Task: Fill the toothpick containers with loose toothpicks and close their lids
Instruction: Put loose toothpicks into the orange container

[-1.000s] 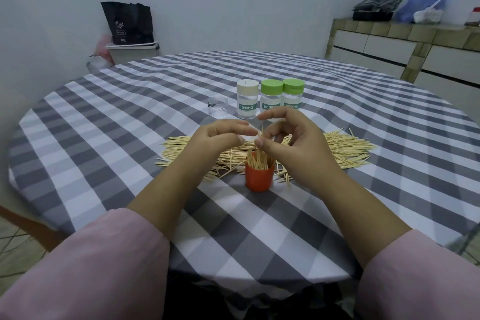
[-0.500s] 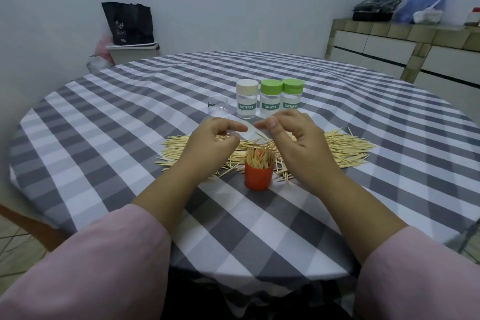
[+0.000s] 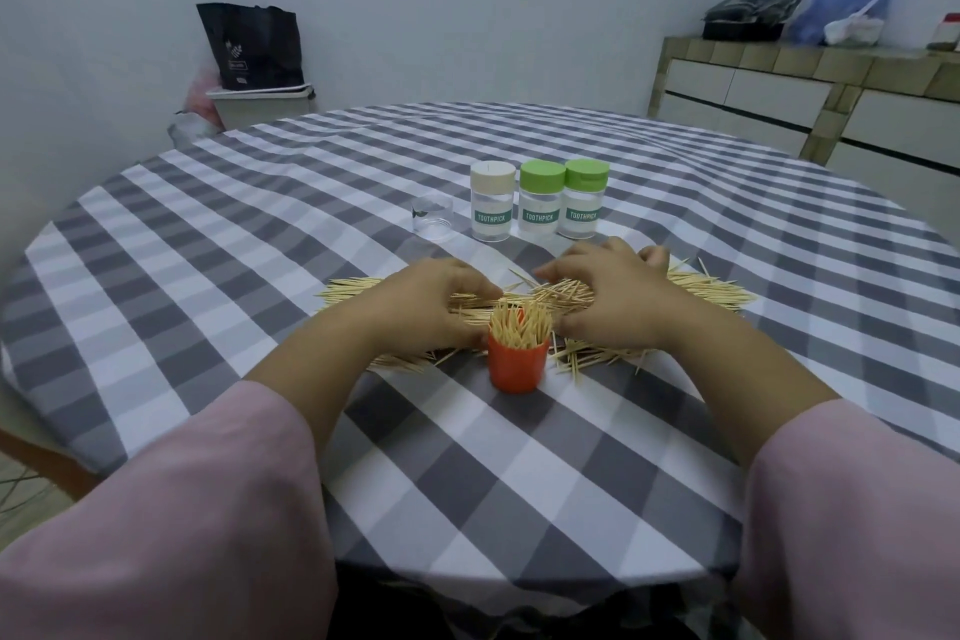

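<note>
An orange container [image 3: 517,364] stands near the table's front, open on top, with toothpicks standing upright in it. Loose toothpicks [image 3: 706,287] lie in a long pile just behind it. My left hand [image 3: 428,309] lies on the pile to the left of the orange container, fingers and thumb curled round a bunch of toothpicks. To the right, my right hand [image 3: 618,299] rests on the pile with fingers spread. Behind stand three lidded containers: one with a beige lid [image 3: 492,203] and two with green lids [image 3: 542,200] [image 3: 585,198].
A small clear plastic cup-shaped piece [image 3: 432,219] sits left of the beige-lidded container. The round table has a grey and white checked cloth [image 3: 291,234]. A bin with a black bag [image 3: 260,68] stands by the wall, a tiled counter [image 3: 831,88] at the right.
Both hands have come down from above the orange container onto the pile behind it. The left hand now grips a bunch of toothpicks and the right hand's fingers have spread.
</note>
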